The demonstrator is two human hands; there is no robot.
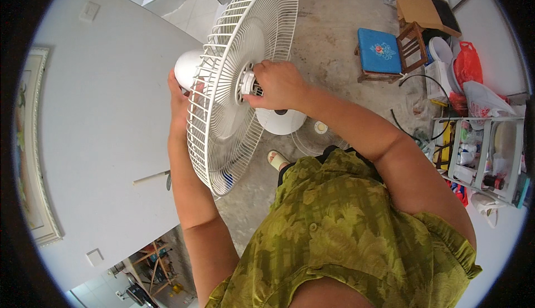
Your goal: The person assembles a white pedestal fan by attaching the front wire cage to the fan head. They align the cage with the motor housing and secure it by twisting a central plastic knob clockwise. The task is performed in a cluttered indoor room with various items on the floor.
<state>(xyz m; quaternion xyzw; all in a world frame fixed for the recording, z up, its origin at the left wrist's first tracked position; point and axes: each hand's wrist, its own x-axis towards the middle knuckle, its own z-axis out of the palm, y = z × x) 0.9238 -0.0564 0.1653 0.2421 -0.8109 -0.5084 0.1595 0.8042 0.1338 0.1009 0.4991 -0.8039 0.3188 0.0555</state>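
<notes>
A person in an olive-green patterned top stands over a white pedestal fan, both bare arms reaching up to its head. The right hand [278,85] is at the middle of the rear wire guard [234,85], its grip closed around the small hub [249,83] where the motor shaft comes through; the fingers curl tight over that part. The left hand [179,99] is behind the guard, cupped against the rounded white motor housing [186,67], palm and fingers pressed on it, holding it steady. The guard stands tilted on edge, its open face turned toward the person, with no blade on it.

Below the hands, the round white base of the fan [281,121] sits on the bare concrete floor [334,23], and another wire guard [317,138] lies flat just beside it. A foot in a pale sandal [277,159] stands near the base. Farther off to the right are a small wooden stool with a blue cushion [380,51], a red plastic bag [468,62] and a grey shelf rack [485,152] crowded with bottles.
</notes>
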